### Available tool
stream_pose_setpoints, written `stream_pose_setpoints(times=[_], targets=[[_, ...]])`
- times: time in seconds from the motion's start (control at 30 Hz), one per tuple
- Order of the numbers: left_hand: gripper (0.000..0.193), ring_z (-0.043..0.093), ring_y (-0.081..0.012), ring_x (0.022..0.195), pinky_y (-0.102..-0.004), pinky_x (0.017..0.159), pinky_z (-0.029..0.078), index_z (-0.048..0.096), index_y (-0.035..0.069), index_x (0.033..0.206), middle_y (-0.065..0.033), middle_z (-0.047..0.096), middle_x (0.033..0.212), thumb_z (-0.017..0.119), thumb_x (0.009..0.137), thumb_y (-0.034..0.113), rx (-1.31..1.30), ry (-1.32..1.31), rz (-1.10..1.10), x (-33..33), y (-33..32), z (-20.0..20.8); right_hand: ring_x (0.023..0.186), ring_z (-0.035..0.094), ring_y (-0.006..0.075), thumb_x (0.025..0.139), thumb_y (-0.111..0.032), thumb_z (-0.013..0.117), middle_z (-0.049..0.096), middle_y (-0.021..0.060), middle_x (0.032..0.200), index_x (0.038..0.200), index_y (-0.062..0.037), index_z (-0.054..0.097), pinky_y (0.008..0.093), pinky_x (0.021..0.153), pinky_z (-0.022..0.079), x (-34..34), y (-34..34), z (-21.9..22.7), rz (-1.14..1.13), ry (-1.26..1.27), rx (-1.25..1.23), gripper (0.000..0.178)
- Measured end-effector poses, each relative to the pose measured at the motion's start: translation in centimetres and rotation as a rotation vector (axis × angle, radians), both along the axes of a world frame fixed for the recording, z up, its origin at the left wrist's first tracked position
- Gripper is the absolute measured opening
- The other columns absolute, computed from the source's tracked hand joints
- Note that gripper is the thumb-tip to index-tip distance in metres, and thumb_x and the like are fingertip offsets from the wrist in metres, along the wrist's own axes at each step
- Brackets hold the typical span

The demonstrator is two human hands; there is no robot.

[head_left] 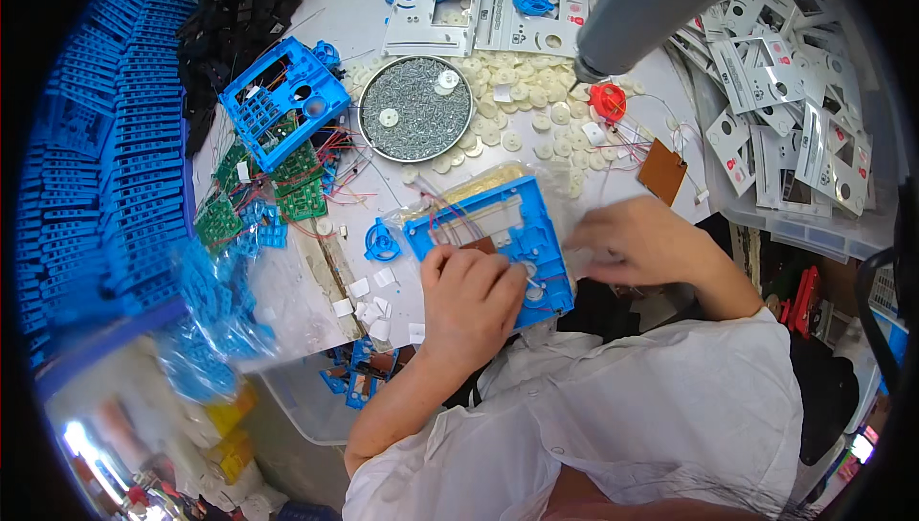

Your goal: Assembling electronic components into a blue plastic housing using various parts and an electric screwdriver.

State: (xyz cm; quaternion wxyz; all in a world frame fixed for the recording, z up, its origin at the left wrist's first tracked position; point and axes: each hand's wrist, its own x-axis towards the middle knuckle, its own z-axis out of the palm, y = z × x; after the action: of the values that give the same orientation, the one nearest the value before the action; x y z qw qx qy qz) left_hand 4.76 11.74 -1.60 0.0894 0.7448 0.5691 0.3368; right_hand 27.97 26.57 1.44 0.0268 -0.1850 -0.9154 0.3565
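- Bench (356,9): pale, crowded, running beneath most of the parts.
- Blue frames (96,167): stacked in tall rows along the left side.
- Clear bin (790,234): at the right, heaped with white panels (766,71).
- Blue case (544,243): tilted at the bench's near edge, in front of the person, with wires and a brown piece inside.
- Left hand (469,301): its fingers curl over the blue case, holding it.
- Right hand (646,238): just beside the case's right side; its fingers are blurred, so I cannot tell their grip.
- Round dish (415,159): beyond the case, full of small metal pieces.
- Brown board (662,172): beyond the right hand.
- Red ring (607,101): beside the scattered pale discs (512,141).
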Motion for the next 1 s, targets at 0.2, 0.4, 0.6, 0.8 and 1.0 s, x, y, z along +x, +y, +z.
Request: stream_pose_setpoints(times=[0.2, 0.4, 0.6, 0.8, 1.0], targets=[[0.028, 0.061, -0.0275, 0.092, -0.0453, 0.086, 0.047, 0.070, 0.008, 0.102, -0.0062, 0.066, 0.104, 0.078, 0.075, 0.006, -0.054, -0.009, -0.062, 0.6, -0.3, -1.4, 0.080, 0.067, 0.0299, 0.085, -0.019, 0.077, 0.068, 0.0108, 0.098, 0.109, -0.0039, 0.071, 0.0409, 0.071, 0.054, -6.6, 1.8, -1.6, -0.164, 0.272, 0.009, 0.029], [0.027, 0.060, -0.0300, 0.098, -0.0469, 0.089, 0.047, 0.071, 0.007, 0.104, -0.0080, 0.067, 0.109, 0.078, 0.078, 0.010, -0.070, -0.015, 0.007, 1.1, -1.0, -1.8, 0.089, 0.064, 0.0280, 0.084, -0.027, 0.077, 0.067, 0.0090, 0.094, 0.102, -0.0054, 0.075, 0.0383, 0.073, 0.053, -11.4, 1.9, -4.8, -0.155, 0.178, 0.191, 0.028], [0.037, 0.057, -0.0312, 0.111, -0.0547, 0.105, 0.040, 0.071, 0.009, 0.116, -0.0070, 0.066, 0.124, 0.080, 0.082, 0.022, -0.218, 0.026, 0.037, 0.8, -2.0, -0.6, 0.091, 0.061, 0.0298, 0.081, -0.031, 0.079, 0.068, 0.0071, 0.091, 0.089, -0.0076, 0.076, 0.0414, 0.079, 0.051, -14.8, 1.8, -6.2, -0.003, 0.169, 0.291, 0.025], [0.049, 0.055, -0.0293, 0.115, -0.0624, 0.114, 0.029, 0.069, 0.011, 0.123, -0.0043, 0.063, 0.134, 0.083, 0.080, 0.031, -0.212, 0.094, 0.020, 0.0, -2.8, -1.9, 0.089, 0.061, 0.0298, 0.081, -0.024, 0.080, 0.067, 0.0069, 0.085, 0.087, -0.0069, 0.074, 0.0419, 0.081, 0.048, -15.0, 2.7, -6.0, -0.014, 0.280, 0.024, 0.019], [0.061, 0.056, -0.0325, 0.118, -0.0562, 0.108, 0.040, 0.063, 0.005, 0.130, -0.0166, 0.060, 0.132, 0.086, 0.075, 0.016, -0.048, -0.189, 0.113, -0.4, -3.4, -3.9, 0.084, 0.061, 0.0257, 0.079, -0.017, 0.084, 0.067, 0.0031, 0.086, 0.091, -0.0097, 0.077, 0.0406, 0.081, 0.047, -9.4, 0.3, -3.6, 0.003, 0.498, 0.222, 0.016]])
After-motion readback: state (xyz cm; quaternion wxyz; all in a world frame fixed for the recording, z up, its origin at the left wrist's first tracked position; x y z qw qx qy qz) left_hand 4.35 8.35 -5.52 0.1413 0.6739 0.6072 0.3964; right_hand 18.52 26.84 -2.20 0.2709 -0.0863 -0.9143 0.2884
